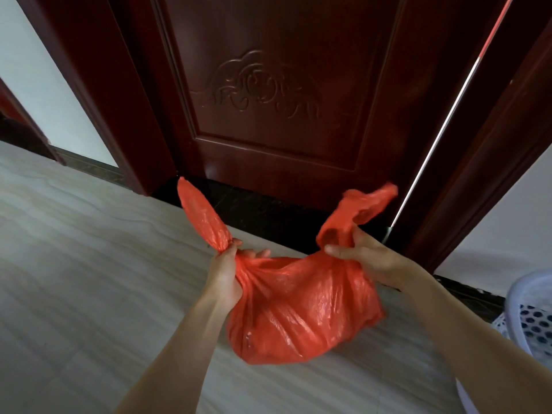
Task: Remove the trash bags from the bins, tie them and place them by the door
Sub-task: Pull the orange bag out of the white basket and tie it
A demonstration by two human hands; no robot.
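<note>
We hold a red bag by its two ears in front of the door

The full bag sits on the pale floor just before the dark sill, its long axis running left to right. Our left hand grips the left ear, fingers curled tight; it points up and left. Our right hand pinches the right ear, which flares up and right. A white bin stands near, at right
</note>
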